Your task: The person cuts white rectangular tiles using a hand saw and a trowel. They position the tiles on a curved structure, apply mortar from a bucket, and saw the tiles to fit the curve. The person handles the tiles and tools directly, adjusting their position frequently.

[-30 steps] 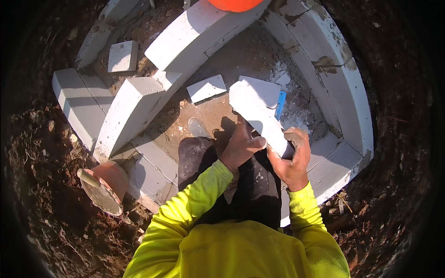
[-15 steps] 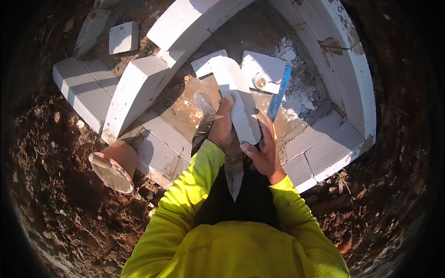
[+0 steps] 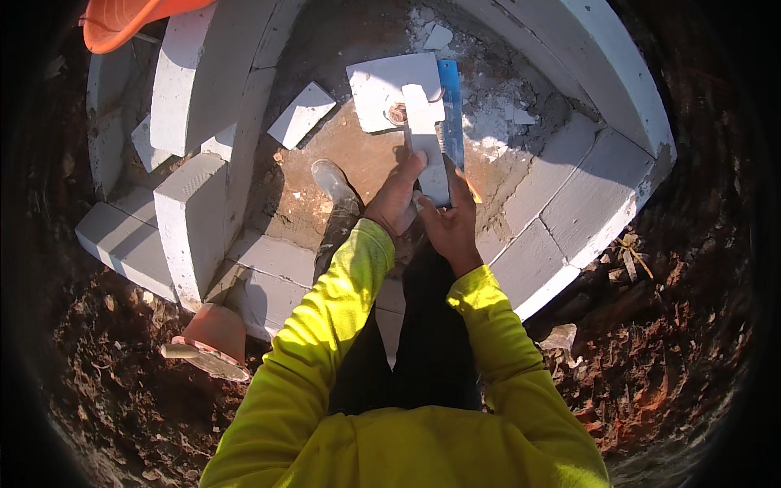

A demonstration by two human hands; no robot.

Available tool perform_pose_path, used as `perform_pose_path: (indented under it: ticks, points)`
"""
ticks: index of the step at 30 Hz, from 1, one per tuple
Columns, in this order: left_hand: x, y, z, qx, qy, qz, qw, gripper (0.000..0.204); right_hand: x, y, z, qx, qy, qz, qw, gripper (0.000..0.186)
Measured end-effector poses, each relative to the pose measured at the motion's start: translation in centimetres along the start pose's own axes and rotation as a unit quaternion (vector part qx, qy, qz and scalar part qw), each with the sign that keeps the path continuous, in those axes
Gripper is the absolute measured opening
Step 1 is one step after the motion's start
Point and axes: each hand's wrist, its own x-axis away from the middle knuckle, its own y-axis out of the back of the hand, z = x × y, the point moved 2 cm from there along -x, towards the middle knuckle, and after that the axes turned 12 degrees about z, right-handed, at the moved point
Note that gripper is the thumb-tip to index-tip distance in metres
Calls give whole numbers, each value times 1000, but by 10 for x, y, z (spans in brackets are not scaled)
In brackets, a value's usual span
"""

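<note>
A narrow white block (image 3: 425,146) is held upright between my hands, above my legs. My left hand (image 3: 393,193) grips its left side, thumb against the white face. My right hand (image 3: 449,232) wraps round its lower right end. Just beyond lie a flat white slab (image 3: 370,85), with a small round object (image 3: 396,115) on it partly hidden by the block, and a blue flat tool (image 3: 452,89) along the slab's right side. A loose white offcut (image 3: 301,115) rests on the dirty floor to the left.
Pale block walls (image 3: 612,81) bound the floor, with a standing block (image 3: 189,228) on the left. An orange container (image 3: 130,18) shows top left. A reddish bucket with a wooden-handled tool (image 3: 213,346) sits in the dark soil at lower left. My booted foot (image 3: 329,179) is inside the walls.
The white block went from lying diagonally to pointing straight away from me, and now looks narrower. My hands shifted with it, still gripping. The view has also shifted, bringing the orange container to top left.
</note>
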Motion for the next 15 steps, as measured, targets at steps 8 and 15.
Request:
perform_pose_path:
  ticks: [8,15]
  points:
    - [-91,17,-16,-488,27,-98,867,66,-69,9,-118,31,-144,-30,989,31]
    - [-161,55,-45,-574,-45,-312,756,45,-127,12,-158,60,44,-14,997,41]
